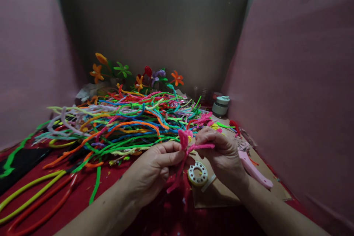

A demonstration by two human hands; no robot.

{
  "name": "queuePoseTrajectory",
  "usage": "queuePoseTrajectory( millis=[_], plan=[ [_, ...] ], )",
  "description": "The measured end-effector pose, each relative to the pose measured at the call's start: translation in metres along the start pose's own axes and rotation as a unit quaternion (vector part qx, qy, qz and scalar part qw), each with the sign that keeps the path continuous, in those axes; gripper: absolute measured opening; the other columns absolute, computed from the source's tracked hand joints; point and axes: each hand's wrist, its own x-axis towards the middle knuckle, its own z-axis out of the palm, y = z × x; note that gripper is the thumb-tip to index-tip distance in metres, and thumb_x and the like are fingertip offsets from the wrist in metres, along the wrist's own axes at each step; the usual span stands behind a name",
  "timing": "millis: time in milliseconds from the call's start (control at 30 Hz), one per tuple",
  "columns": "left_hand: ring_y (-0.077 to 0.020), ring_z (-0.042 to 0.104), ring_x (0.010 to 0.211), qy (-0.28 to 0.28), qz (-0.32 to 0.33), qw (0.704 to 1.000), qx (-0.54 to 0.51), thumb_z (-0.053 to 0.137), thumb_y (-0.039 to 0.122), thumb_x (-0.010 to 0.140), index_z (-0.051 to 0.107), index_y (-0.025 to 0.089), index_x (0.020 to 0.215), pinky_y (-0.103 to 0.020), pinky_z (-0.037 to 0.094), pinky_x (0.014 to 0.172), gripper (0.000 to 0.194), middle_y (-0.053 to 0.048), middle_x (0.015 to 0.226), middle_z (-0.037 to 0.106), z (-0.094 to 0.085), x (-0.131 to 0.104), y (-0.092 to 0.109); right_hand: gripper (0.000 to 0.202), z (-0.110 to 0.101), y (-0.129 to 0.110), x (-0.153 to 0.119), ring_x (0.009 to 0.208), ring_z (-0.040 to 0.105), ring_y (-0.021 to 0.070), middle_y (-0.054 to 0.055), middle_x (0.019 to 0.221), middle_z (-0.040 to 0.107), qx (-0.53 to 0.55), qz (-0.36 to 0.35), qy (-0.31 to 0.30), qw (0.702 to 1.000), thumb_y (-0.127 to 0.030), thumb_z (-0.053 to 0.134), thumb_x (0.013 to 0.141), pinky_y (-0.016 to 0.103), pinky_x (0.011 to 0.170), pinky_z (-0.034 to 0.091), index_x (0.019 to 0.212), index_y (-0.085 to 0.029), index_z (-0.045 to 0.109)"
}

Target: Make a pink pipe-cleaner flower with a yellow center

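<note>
Between my two hands is a pink pipe-cleaner flower [183, 141] with a small yellow centre and loose pink ends trailing down and to the right. My left hand [158, 164] pinches it from the left side, thumb and fingers closed on the petals' base. On the other side, my right hand [221, 155] has its fingers curled together at the flower, near the strand that points right. What its fingertips grip is partly hidden. Just below the hands lies a roll of tape [197, 174] on a white, holed core.
A big heap of coloured pipe cleaners [124, 125] spreads behind my hands. Finished flowers [138, 75] stand at the back. Scissors or pliers with yellow and red handles [41, 204] lie front left. A pink-handled tool [256, 171] rests on cardboard [218, 195]; a lidded jar [220, 106] stands beyond.
</note>
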Motion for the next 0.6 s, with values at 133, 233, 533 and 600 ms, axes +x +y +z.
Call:
queuePoseTrajectory(
  millis=[133,233,533,600],
  plan=[
    [-0.0023,0.045,0.046,-0.001,-0.001,1.000,0.009,0.066,0.012,0.070,0.060,0.010,0.073,-0.013,0.024,0.041,0.007,-0.002,0.062,0.058,0.002,-0.001,0.000,0.008,0.002,0.000,-0.005,0.066,0.049,0.0116,-0.002,0.070,0.052,-0.033,-0.011,0.021,0.999,-0.013,0.061,0.076,0.026,0.062,0.041,0.075,-0.021,0.061],
    [-0.0056,0.051,0.052,0.008,-0.003,1.000,0.021,0.066,0.013,0.070,0.060,0.011,0.076,-0.013,0.026,0.041,0.009,-0.005,0.066,0.062,0.002,-0.001,0.001,0.011,0.002,0.000,-0.008,0.068,0.049,0.0116,-0.002,0.072,0.053,-0.058,-0.024,0.017,0.998,-0.011,0.060,0.077,0.026,0.064,0.041,0.079,-0.022,0.060],
    [-0.0037,0.047,0.048,-0.013,-0.015,0.999,0.043,0.063,0.012,0.072,0.060,0.011,0.077,-0.011,0.022,0.039,0.006,-0.006,0.065,0.062,0.000,-0.001,0.002,0.018,-0.001,-0.009,-0.008,0.071,0.052,0.0121,-0.001,0.075,0.054,-0.185,-0.113,-0.014,0.976,-0.004,0.057,0.077,0.026,0.064,0.043,0.082,-0.022,0.056],
    [-0.0032,0.047,0.048,-0.019,-0.013,0.999,0.038,0.063,0.011,0.072,0.061,0.011,0.076,-0.011,0.024,0.040,0.005,-0.005,0.064,0.061,0.001,-0.001,0.002,0.022,-0.002,-0.011,-0.010,0.071,0.052,0.0118,0.000,0.077,0.054,-0.211,-0.137,-0.019,0.968,-0.002,0.054,0.077,0.026,0.063,0.043,0.084,-0.022,0.055]
  ],
)
